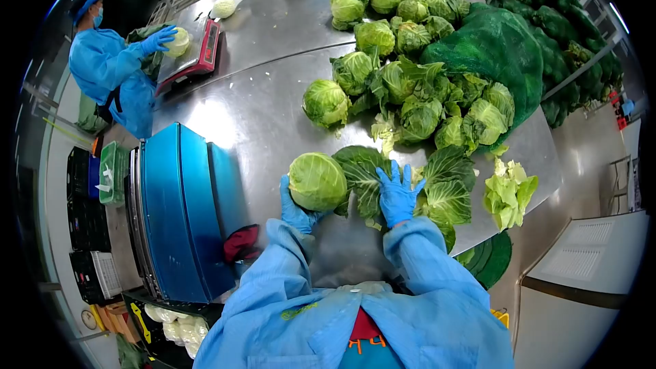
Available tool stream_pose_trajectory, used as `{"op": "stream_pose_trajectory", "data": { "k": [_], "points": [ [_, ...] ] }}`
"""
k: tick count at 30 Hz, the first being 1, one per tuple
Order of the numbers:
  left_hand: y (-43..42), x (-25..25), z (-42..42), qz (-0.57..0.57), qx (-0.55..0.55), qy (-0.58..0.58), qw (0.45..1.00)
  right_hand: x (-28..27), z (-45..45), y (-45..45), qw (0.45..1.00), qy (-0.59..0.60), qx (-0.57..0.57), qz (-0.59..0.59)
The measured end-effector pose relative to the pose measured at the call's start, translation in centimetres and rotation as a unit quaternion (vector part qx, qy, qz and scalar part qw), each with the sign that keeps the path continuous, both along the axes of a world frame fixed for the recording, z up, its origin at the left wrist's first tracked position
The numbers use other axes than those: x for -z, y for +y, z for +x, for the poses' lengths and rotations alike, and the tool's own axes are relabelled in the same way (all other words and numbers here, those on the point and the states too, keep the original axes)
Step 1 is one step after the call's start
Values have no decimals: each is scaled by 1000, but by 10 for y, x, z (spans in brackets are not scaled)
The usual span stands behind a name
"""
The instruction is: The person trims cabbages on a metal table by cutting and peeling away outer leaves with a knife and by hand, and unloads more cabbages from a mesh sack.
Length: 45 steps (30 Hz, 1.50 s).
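A trimmed green cabbage rests at the near side of the steel table. My left hand, in a blue glove, cups it from the left and below, its lower fingers partly hidden under the head. To the right, my right hand, also gloved, has its fingers spread over loose outer cabbage leaves. One dark leaf lies between the cabbage and that hand. Whether the leaf is still joined to the head, I cannot tell.
A heap of cabbages spills from a green net sack at back right. Pale leaves lie by the right edge. Blue crates stand left. Across the table, a co-worker holds a cabbage at a red scale.
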<state>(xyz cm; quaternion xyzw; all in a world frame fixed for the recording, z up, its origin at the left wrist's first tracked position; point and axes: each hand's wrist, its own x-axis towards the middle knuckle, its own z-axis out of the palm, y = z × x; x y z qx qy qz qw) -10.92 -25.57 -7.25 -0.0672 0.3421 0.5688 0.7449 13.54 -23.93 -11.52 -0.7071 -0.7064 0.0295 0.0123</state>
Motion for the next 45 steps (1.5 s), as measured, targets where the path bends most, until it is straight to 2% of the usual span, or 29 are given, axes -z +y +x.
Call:
{"op": "stream_pose_trajectory", "data": {
  "k": [3,4,8,12,15,17,19,20,21,22,24,25,26,27,28,30,31,32,33,34,35,37,40,41,42,43,44,45],
  "points": [
    [6,16,-4,-17,-15,-2,1000,24,21,6,998,-7,65,-16],
    [6,14,-2,-22,-15,8,1000,15,32,3,995,-11,88,-37],
    [8,22,6,3,16,25,1000,22,123,-30,988,-49,145,-32],
    [8,22,21,17,20,56,998,23,212,-101,979,-89,180,-30],
    [-1,15,35,3,26,131,991,25,266,-165,979,-84,186,-22],
    [-3,27,45,7,-17,176,984,9,283,-197,975,-73,203,-45],
    [-1,54,52,25,-51,262,964,15,296,-220,951,-79,299,12],
    [2,73,52,39,-60,326,943,5,281,-217,933,-152,288,150],
    [3,82,53,53,-67,391,916,7,266,-204,922,52,310,227],
    [3,72,59,74,-72,406,908,10,251,-186,866,254,321,288],
    [3,66,68,79,-77,440,891,6,200,-156,807,428,273,302],
    [-1,64,69,82,-81,459,881,2,169,-141,843,412,220,269],
    [2,81,59,126,-53,455,880,6,143,-126,829,455,189,263],
    [3,88,55,106,-31,471,875,12,120,-113,813,503,151,253],
    [4,90,51,80,-23,491,867,10,102,-104,731,634,197,158],
    [6,95,49,86,-23,591,802,0,62,-90,517,811,255,-95],
    [9,121,59,105,-143,624,761,8,43,-91,479,837,227,-135],
    [6,88,63,105,-109,674,723,22,28,-91,439,858,201,-174],
    [4,60,67,158,-76,588,790,39,15,-91,400,873,180,-211],
    [10,69,64,205,-71,532,819,59,7,-89,431,861,169,-212],
    [9,62,60,209,-35,543,812,48,6,-89,438,865,167,-182],
    [1,58,62,115,-43,560,819,42,17,-85,416,884,180,-115],
    [-2,52,65,81,-7,660,747,36,79,-65,420,881,217,-2],
    [-3,47,67,82,30,690,718,30,101,-62,444,855,260,59],
    [-8,30,67,86,72,717,688,32,131,-60,434,840,308,101],
    [-15,18,71,95,118,740,656,40,165,-64,428,841,299,143],
    [-19,11,76,112,110,723,673,61,206,-71,432,841,291,146],
    [-20,7,78,111,135,737,653,75,240,-83,434,839,288,156]
  ]
}}
